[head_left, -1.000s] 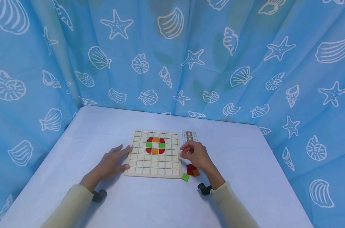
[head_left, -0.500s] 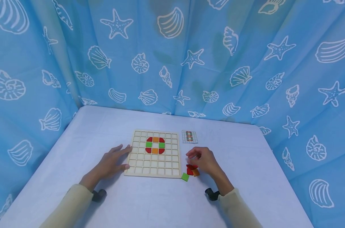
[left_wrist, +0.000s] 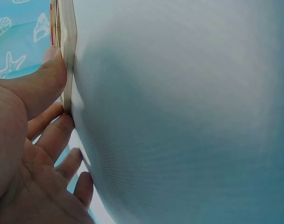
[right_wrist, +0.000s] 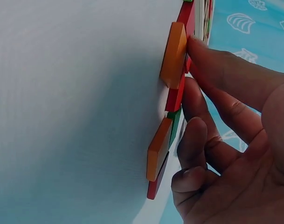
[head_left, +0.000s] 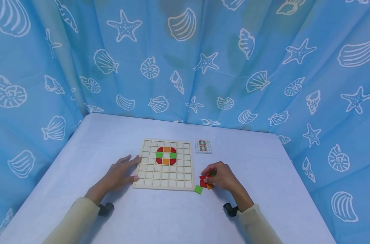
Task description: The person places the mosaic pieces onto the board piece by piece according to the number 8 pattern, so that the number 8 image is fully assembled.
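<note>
Though wrist-only — lower orange tile (right_wrist: 158,151)

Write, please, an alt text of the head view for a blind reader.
A person's right hand touches loose coloured tiles beside a wooden grid board, while the left hand rests at its left edge. Red, orange and green pieces form a ring on the board; a small pattern card lies to its right, on a white table.

Coloured tiles (head_left: 203,183) beside gridded board (head_left: 164,175)
</note>
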{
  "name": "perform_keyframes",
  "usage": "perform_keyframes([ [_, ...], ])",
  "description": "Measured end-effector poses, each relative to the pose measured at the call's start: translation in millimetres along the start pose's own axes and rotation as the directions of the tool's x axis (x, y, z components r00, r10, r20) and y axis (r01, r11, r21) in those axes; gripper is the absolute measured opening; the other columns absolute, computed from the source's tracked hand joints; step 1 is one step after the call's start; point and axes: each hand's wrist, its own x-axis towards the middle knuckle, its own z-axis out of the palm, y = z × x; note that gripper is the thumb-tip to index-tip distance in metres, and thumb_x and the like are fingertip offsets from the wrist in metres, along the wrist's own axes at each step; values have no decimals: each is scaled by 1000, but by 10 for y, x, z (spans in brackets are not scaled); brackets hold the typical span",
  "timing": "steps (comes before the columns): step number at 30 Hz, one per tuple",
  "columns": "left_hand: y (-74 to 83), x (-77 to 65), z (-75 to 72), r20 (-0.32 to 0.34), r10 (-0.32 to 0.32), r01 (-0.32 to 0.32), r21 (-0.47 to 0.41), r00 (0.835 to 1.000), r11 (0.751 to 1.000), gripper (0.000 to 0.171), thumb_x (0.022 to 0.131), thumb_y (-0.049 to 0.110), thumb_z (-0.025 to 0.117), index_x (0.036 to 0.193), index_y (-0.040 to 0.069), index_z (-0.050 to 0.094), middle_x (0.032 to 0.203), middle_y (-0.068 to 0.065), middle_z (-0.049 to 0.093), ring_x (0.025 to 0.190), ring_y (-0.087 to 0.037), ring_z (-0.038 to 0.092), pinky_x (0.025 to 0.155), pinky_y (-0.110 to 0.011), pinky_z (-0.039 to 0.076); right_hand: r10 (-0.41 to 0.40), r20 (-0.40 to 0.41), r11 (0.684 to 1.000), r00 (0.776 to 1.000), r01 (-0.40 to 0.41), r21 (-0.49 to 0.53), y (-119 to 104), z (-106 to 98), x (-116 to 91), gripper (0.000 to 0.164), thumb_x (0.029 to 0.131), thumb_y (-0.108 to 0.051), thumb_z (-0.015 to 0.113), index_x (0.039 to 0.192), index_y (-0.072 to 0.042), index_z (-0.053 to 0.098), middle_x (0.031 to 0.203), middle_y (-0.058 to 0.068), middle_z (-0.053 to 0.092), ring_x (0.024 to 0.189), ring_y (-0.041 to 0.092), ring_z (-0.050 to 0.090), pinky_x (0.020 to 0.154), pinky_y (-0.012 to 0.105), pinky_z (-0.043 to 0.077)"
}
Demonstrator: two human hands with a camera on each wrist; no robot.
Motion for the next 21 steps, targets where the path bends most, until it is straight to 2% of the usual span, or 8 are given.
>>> perform_keyframes([
  [8, -8, -6, 10, -8, 15, -15, 3, 1000, 1000, 77, 95, 26, 80, 162, 14, 45, 168, -16, 44, 157, -54, 29, 118, -79, 32, -33, -8, 999, 999, 32, -24, 0, 17, -1, 21, 85, -9, 90, 91, -20, 73, 90, -1, 68, 88, 19, 61, 73, 29, 57],
  [16, -18, 7, 11, -6, 4, -4, 1, 1000, 1000, 78, 96, 27, 80, 163, 15, 43, 169, -17, 42, 158, -54, 27, 118, -79, 32, -57, -28, 995, 998, 59, 86, -1, 23, 4, 19, 92, -9, 82, 108, -18, 78, 89, 3, 66, 79, 19, 60, 67, 27, 54],
  [21, -29, 14, 13, -7, 7, -7, -1, 1000, 1000, 78, 96, 26, 80, 163, 15, 43, 169, -18, 41, 158, -54, 27, 118, -79, 32, -51, -55, 988, 997, 58, 142, -42, 72, 11, 18, 95, -10, 79, 110, -20, 76, 93, 4, 65, 78, 22, 60, 63, 28, 54],
])
